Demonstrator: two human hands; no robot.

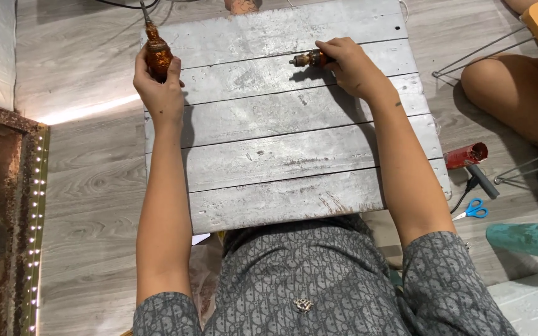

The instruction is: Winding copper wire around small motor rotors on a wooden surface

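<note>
Between right-hand fingers, small metal chuck protrudes.

Blue-handled scissors lie on the grey wood-look floor, just beside a red tube-shaped tool with a dark handle. Nearby lies a teal metal bottle. Thin wire hairpin legs rest near another person's bare knee. A strip of small lights edges a rusty frame at the left.
</note>
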